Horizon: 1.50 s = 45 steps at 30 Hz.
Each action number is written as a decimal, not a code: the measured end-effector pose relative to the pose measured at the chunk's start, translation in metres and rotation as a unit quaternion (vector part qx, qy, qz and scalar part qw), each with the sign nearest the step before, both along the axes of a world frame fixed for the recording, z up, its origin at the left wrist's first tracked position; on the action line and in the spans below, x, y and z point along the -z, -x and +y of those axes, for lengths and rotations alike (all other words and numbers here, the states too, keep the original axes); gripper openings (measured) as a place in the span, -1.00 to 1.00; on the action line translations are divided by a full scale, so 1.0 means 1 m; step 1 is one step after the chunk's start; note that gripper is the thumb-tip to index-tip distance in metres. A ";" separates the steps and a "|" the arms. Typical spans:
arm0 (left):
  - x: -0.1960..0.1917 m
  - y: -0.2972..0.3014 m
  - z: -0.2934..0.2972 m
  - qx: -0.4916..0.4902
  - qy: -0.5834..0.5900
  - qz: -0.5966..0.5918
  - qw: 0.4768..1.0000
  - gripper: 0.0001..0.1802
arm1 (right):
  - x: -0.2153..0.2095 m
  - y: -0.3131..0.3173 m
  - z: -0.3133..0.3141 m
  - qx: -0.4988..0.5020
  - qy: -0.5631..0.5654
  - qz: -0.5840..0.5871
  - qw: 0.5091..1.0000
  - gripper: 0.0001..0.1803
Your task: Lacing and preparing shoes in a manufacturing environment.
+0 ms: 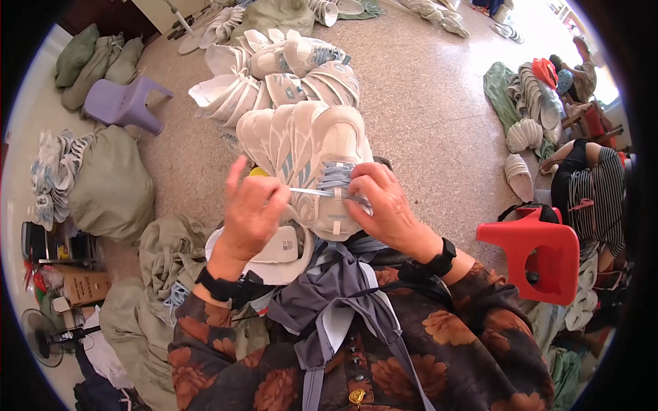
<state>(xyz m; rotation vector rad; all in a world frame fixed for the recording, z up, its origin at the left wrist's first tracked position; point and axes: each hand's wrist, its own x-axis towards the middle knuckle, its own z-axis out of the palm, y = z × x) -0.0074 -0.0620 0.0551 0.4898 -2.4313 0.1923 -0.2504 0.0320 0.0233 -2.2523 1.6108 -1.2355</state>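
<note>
A cream shoe upper (338, 133) stands toe-away in front of me, its blue-grey lace (334, 176) crossing the tongue in rows. My left hand (248, 218), left of the shoe, pinches a light blue lace end that runs taut across to the eyelets. My right hand (392, 211) rests against the shoe's right side, with thumb and fingers closed on lace by the tongue; the fingertips partly hide it. Just left of this shoe, several matching uppers (274, 137) lean together in a row. Under my left wrist is a pale shoe piece (277, 248) with a small label.
More uppers (315, 85) are piled on the floor ahead. A purple stool (123, 103) and a stuffed green sack (113, 181) stand left. To the right are a red stool (531, 253) and a seated person in striped clothing (596, 198). A fan (44, 335) sits lower left.
</note>
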 end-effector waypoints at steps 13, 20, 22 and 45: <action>0.041 -0.032 -0.009 -0.063 -0.205 0.006 0.977 -0.77 | 0.021 0.012 0.012 0.050 -0.147 -0.038 0.987 -0.71; 0.031 -0.157 -0.060 -0.228 -0.232 -0.009 0.946 -0.80 | 0.020 0.020 0.022 0.010 -0.224 -0.166 0.960 -0.73; 0.022 -0.191 -0.071 -0.293 -0.235 -0.017 0.927 -0.80 | 0.021 0.026 0.025 -0.022 -0.314 -0.273 0.909 -0.75; 0.037 -0.014 0.035 -0.046 -0.734 0.215 0.642 -0.94 | -0.051 0.155 0.058 -0.192 -0.164 -0.731 0.635 -0.61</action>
